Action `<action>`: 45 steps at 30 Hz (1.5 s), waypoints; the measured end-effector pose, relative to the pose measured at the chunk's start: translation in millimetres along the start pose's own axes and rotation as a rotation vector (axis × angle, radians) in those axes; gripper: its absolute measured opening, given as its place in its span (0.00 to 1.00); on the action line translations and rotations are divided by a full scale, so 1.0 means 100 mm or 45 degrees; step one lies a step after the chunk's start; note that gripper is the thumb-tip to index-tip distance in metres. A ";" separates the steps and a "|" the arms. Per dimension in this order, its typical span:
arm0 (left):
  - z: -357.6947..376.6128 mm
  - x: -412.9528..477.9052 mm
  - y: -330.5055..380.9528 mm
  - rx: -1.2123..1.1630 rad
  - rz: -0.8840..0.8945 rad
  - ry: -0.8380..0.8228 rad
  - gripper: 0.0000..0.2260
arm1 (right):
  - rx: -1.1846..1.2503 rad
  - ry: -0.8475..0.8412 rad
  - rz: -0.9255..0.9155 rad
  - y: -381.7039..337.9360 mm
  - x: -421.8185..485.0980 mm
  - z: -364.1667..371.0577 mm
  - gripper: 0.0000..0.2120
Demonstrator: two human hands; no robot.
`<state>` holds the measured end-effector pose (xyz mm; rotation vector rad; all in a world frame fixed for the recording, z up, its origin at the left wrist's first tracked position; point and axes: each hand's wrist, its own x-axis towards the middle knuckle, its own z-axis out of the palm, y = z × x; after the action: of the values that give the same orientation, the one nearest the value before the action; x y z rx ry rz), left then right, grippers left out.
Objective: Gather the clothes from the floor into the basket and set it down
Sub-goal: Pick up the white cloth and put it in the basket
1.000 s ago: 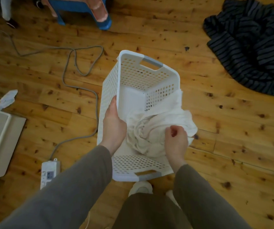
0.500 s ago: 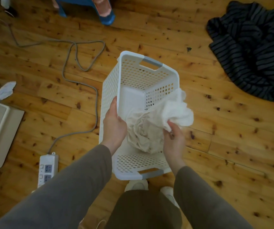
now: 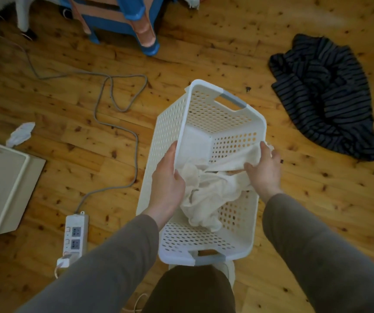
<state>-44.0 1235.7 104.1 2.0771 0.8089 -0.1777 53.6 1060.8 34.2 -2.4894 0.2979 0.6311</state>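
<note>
A white perforated laundry basket [image 3: 206, 109] with grey handles is held above the wooden floor in front of me. My left hand [image 3: 167, 181] grips its left rim. A crumpled white cloth [image 3: 206, 193] lies inside, one end draped over the right rim. My right hand [image 3: 264, 168] clutches that end at the right rim. A dark striped garment [image 3: 326, 98] lies in a heap on the floor to the upper right, well apart from the basket.
A grey cable [image 3: 118, 123] snakes over the floor to a white power strip [image 3: 75, 236] at lower left. A small white rag [image 3: 21, 134] lies left, next to a white box lid [image 3: 0, 188]. Blue furniture [image 3: 122, 21] stands at the top.
My right hand has moved up and right along the rim, pulling the white cloth's end with it. The cloth has sunk deeper inside. The view has shifted, showing more floor at the top.
</note>
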 end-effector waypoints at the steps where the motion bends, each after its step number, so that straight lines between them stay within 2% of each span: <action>1: -0.04 -0.01 0.04 -0.001 0.015 -0.010 0.28 | -0.037 -0.085 0.040 0.00 0.03 -0.04 0.32; 4: -0.16 0.00 0.16 -0.010 0.043 -0.030 0.28 | -0.107 -0.208 0.072 0.04 0.02 -0.08 0.25; 7: -0.25 0.00 0.24 0.007 0.074 -0.035 0.27 | 0.114 -0.056 0.113 0.11 -0.05 -0.06 0.16; 10: -0.29 -0.03 0.30 0.011 0.080 -0.043 0.28 | 0.255 0.024 0.185 0.09 -0.17 -0.15 0.14; 14: -0.29 -0.07 0.37 -0.035 0.020 -0.004 0.27 | 0.336 0.096 -0.045 -0.07 -0.47 -0.29 0.14; 17: -0.27 -0.09 0.41 -0.090 -0.041 0.020 0.27 | 0.225 -0.025 -0.298 -0.25 -0.73 -0.20 0.14; 20: -0.26 -0.11 0.45 -0.095 -0.075 0.045 0.27 | 0.368 -0.119 -0.525 -0.48 -0.99 -0.08 0.13; 22: -0.27 -0.13 0.51 -0.112 -0.073 0.047 0.27 | 0.423 -0.253 -0.559 -0.58 -1.12 -0.01 0.13; 24: -0.31 -0.14 0.57 -0.159 -0.071 0.031 0.27 | 0.398 -0.462 -0.481 -0.63 -1.17 -0.01 0.15; 26: -0.35 -0.14 0.61 -0.183 -0.069 0.015 0.27 | 0.294 -0.521 -0.436 -0.59 -1.12 -0.08 0.18; 28: -0.38 -0.14 0.64 -0.194 -0.068 0.001 0.27 | 0.303 -0.361 -0.340 -0.53 -1.03 -0.26 0.17; 31: -0.41 -0.15 0.71 -0.242 -0.068 -0.018 0.27 | 0.339 0.031 -0.145 -0.39 -0.90 -0.55 0.14; 33: -0.42 -0.14 0.75 -0.265 -0.084 -0.020 0.28 | 0.226 0.155 -0.066 -0.29 -0.85 -0.69 0.15; 35: -0.43 -0.12 0.81 -0.270 -0.099 -0.015 0.28 | 0.187 0.119 0.070 -0.24 -0.80 -0.80 0.21; 36: -0.44 -0.11 0.85 -0.271 -0.103 -0.013 0.28 | 0.262 0.053 0.183 -0.24 -0.79 -0.86 0.23; 39: -0.47 -0.08 0.98 -0.275 -0.103 -0.026 0.28 | 0.490 -0.095 0.427 -0.24 -0.74 -1.03 0.20; 45: -0.32 0.09 1.32 -0.245 -0.090 -0.012 0.27 | 0.575 -0.092 0.461 -0.18 -0.42 -1.37 0.21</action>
<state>37.9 1211.3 210.5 1.8678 0.8601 -0.1422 74.4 1001.9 164.1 -1.9893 0.7823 0.7033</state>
